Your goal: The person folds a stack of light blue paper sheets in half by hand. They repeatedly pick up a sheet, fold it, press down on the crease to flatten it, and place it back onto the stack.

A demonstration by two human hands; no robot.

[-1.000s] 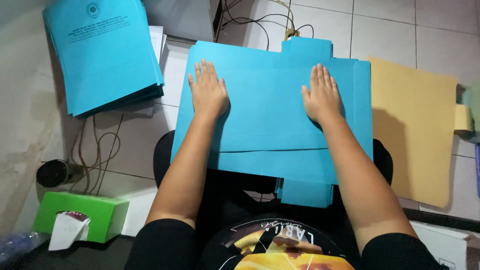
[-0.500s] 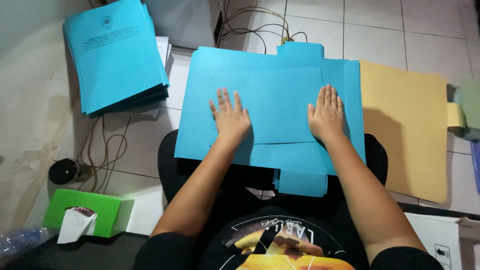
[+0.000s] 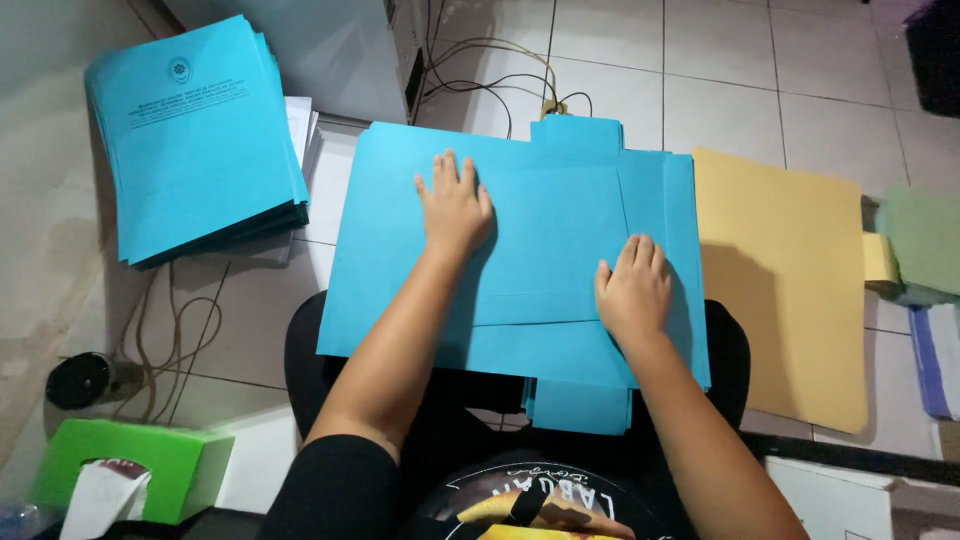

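On the person's lap lies a blue card folder, spread flat, with the left hand and right hand pressing on it, fingers open and gripping nothing. It looks light, thin and bendy, best lifted by its edges. Nearer left sits a green tissue box; farther left, a stack of printed blue sheets; right, a tan sheet.

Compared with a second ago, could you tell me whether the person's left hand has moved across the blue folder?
Yes. The left hand has slid rightward over the blue folder, from near its left edge toward the middle, away from the stack of blue sheets.
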